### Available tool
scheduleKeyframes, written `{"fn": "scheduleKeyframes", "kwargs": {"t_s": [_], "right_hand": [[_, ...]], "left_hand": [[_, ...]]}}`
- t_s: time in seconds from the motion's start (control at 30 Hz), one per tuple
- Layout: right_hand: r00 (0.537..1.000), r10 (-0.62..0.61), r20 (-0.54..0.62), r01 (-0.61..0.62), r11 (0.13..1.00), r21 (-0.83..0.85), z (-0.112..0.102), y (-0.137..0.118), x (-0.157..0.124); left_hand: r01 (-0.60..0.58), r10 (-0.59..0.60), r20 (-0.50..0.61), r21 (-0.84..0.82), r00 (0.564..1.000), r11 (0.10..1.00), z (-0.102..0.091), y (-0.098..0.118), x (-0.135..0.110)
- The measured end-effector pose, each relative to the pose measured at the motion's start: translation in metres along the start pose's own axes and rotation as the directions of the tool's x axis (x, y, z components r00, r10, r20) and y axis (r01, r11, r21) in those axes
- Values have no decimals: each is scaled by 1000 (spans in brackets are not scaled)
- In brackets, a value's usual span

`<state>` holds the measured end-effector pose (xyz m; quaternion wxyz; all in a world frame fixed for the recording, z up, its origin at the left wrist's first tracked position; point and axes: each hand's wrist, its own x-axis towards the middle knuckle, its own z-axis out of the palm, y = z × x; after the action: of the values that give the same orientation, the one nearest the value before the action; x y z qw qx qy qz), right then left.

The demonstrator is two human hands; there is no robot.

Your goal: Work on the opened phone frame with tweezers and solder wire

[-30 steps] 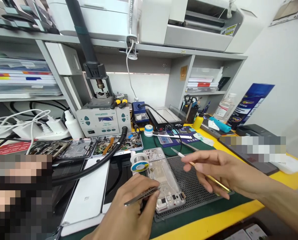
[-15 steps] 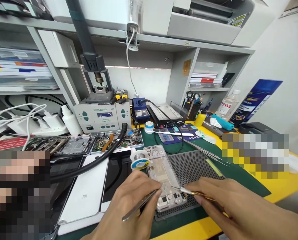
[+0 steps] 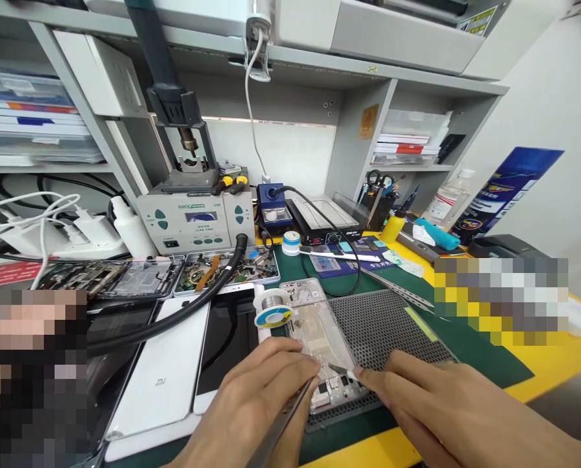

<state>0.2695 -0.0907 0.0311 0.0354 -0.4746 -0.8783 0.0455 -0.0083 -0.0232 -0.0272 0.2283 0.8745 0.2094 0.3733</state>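
The opened phone frame (image 3: 311, 320) lies on a perforated black mat (image 3: 378, 325), its lower end showing small white and dark parts. Over its left side, my left hand (image 3: 256, 390) is closed on metal tweezers (image 3: 288, 416), which slant down toward me. The tweezers' tips are hidden by my fingers at the frame. From the right, my right hand (image 3: 431, 396) pinches a slim blade tool (image 3: 338, 368) whose flat grey tip lies over the frame's lower part. Most of that tool's handle is hidden by the hand.
A solder spool (image 3: 273, 309) stands at the frame's upper left. Left of it lie a dark-screened phone (image 3: 227, 344) and a white phone back (image 3: 156, 377), crossed by a black hose (image 3: 173, 325). Behind are a parts tray (image 3: 229, 270) and a rework station (image 3: 197, 221).
The blade tool has turned so its flat side shows and its handle is mostly covered. My left hand has tilted the tweezers more steeply. The view has shifted slightly.
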Motion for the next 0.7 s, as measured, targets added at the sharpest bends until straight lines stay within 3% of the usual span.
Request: {"fn": "scheduleKeyframes", "kwargs": {"t_s": [0.17,0.43,0.57,0.7], "right_hand": [[987,-2,-160,-1,1000,-15,4,0,-8],[975,-69,-211,45,992,-119,14,-2,-12],[929,-111,-352,65,988,-140,32,4,-10],[936,-108,-335,49,983,-179,36,3,-11]], "left_hand": [[-1,2,33,-22,999,1000,-4,-2,0],[-44,46,-25,55,999,997,-3,0,8],[-66,69,-30,89,997,994,-3,1,7],[-84,94,-78,121,993,989,-3,2,7]]}}
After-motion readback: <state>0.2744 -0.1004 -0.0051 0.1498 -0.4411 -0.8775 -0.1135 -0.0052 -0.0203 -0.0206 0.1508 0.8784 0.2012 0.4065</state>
